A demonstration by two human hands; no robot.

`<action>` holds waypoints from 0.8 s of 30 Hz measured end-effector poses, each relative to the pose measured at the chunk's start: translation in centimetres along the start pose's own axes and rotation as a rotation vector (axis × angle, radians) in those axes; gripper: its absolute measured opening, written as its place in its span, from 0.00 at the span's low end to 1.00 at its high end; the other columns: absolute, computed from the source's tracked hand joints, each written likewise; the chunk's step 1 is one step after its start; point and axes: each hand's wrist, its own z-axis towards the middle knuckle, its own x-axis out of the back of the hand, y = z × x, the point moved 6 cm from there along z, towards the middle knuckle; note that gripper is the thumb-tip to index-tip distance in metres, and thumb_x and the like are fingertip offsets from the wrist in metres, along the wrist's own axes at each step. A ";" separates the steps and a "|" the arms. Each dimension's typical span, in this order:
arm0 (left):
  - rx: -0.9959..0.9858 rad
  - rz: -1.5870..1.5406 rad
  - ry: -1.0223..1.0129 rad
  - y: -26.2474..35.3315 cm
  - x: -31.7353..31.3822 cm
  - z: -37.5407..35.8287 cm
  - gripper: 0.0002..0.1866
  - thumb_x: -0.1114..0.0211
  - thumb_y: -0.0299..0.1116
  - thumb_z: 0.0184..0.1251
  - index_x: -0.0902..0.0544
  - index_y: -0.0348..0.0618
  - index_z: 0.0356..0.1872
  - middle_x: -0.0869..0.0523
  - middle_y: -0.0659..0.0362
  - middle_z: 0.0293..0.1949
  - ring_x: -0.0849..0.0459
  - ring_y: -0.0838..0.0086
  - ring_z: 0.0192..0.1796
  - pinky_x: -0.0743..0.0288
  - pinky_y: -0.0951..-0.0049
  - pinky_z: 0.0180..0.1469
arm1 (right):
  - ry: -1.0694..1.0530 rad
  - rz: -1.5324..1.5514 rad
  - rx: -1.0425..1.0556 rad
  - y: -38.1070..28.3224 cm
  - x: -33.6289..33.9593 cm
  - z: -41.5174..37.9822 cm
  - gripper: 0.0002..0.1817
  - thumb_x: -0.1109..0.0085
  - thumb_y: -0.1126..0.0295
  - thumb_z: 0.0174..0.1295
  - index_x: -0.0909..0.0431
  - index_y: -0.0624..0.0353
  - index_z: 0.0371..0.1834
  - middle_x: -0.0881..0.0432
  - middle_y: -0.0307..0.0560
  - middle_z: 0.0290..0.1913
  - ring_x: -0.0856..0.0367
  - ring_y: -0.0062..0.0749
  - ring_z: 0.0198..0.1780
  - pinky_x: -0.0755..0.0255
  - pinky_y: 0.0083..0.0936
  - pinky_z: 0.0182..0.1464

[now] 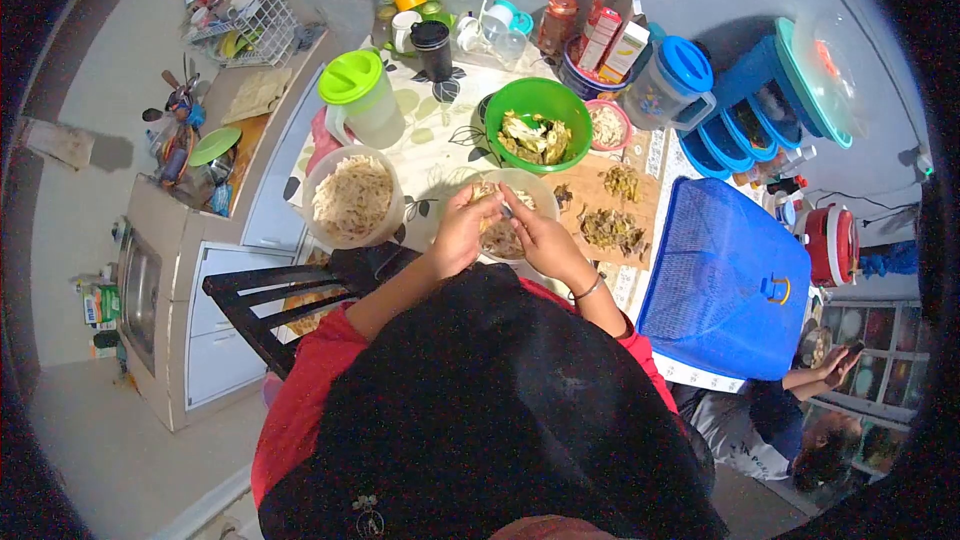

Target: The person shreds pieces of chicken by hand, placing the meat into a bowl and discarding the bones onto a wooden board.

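My left hand [463, 230] and my right hand [535, 235] meet over a clear bowl [543, 196] of pale shredded food at the table's near edge. Both pinch a small pale piece of food [503, 208] between the fingertips. A bangle sits on my right wrist. Left of the hands stands a larger clear bowl [352, 202] full of pale shreds. Behind them is a green bowl [541, 123] with yellowish pieces. To the right, green-brown scraps [612, 230] lie on a wooden cutting board [643, 202].
A green-lidded jug [362, 96], cups, jars and boxes crowd the table's far side. A blue mesh food cover [727, 280] lies at the right, stacked blue containers [745, 110] behind it. A dark chair [270, 305] stands left of me. Another person sits at bottom right.
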 end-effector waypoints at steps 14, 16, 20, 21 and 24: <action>-0.182 0.343 0.068 1.5 0.1 -0.6 0.06 0.39 0.24 0.59 0.18 0.35 0.37 0.16 0.59 0.30 0.21 0.81 0.30 0.29 0.82 0.34 | -0.136 0.750 -0.130 -0.6 0.6 -0.6 0.20 0.63 0.69 0.71 0.42 0.41 0.65 0.33 0.33 0.23 0.40 0.16 0.17 0.42 0.13 0.18; -0.139 0.292 0.050 1.1 0.3 -0.3 0.06 0.39 0.25 0.59 0.18 0.35 0.36 0.16 0.60 0.29 0.21 0.81 0.29 0.30 0.83 0.33 | -0.173 0.964 -0.166 0.0 0.6 -0.7 0.20 0.63 0.69 0.71 0.42 0.41 0.65 0.32 0.33 0.23 0.39 0.16 0.18 0.41 0.14 0.19; -0.062 0.229 0.043 0.3 1.0 0.3 0.05 0.39 0.25 0.58 0.20 0.35 0.34 0.17 0.60 0.30 0.20 0.79 0.32 0.31 0.81 0.36 | -0.140 0.834 -0.176 -0.6 0.1 -0.8 0.19 0.61 0.69 0.70 0.40 0.42 0.64 0.32 0.34 0.24 0.38 0.16 0.18 0.41 0.14 0.20; -0.029 0.201 0.039 0.2 1.0 0.3 0.04 0.39 0.25 0.58 0.20 0.35 0.33 0.17 0.60 0.30 0.20 0.79 0.32 0.32 0.81 0.35 | -0.106 0.751 -0.173 -0.4 0.4 -0.6 0.19 0.60 0.69 0.70 0.40 0.42 0.64 0.32 0.34 0.24 0.38 0.16 0.19 0.41 0.15 0.20; 0.039 0.127 0.035 0.2 1.2 0.5 0.04 0.40 0.24 0.59 0.20 0.36 0.33 0.17 0.60 0.29 0.20 0.80 0.32 0.32 0.81 0.35 | -0.014 0.775 -0.181 1.1 0.3 0.3 0.19 0.60 0.68 0.70 0.40 0.43 0.64 0.31 0.34 0.24 0.35 0.16 0.20 0.40 0.15 0.21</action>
